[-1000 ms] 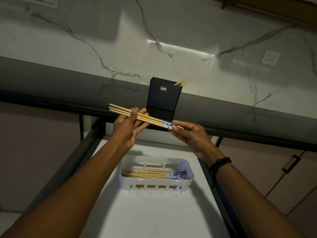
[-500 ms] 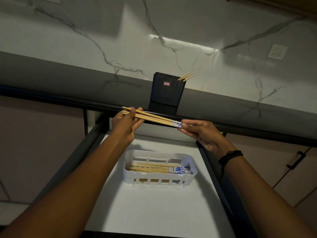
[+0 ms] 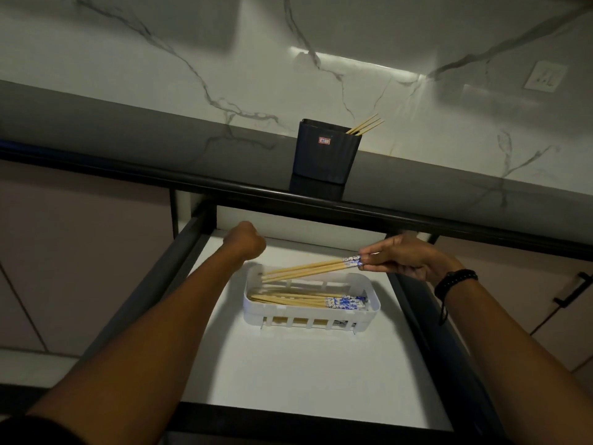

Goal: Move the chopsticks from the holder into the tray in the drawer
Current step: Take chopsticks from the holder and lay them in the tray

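Both hands have dropped from in front of the counter edge down into the open drawer (image 3: 305,364), and the left hand (image 3: 245,244) has let go of the chopsticks (image 3: 308,268) it was steadying a moment ago. It now hangs over the back left part of the drawer, fingers curled into a fist, and nothing shows in it.

From the head view, the right hand (image 3: 407,261) alone carries the chopsticks, thumb and fingertips pinching their blue-and-white patterned ends. They slant down to the left, and their plain wooden tips reach the left end of the white tray (image 3: 288,319), at or just inside its wall; I cannot tell whether they touch it. A dark beaded bracelet (image 3: 455,279) sits on that wrist.

Other chopsticks (image 3: 298,298) already lie flat in the tray, patterned ends to the right. The tray stands on the drawer's white floor, near the middle.

Up on the dark counter (image 3: 128,133), close to its front edge, stands the black holder (image 3: 325,152), upright, with a few sticks (image 3: 365,125) leaning out of its right corner. Behind it rises a white marble wall (image 3: 160,59) with a socket (image 3: 545,77) at far right, and a black cabinet handle (image 3: 574,290) shows below the counter on that side.
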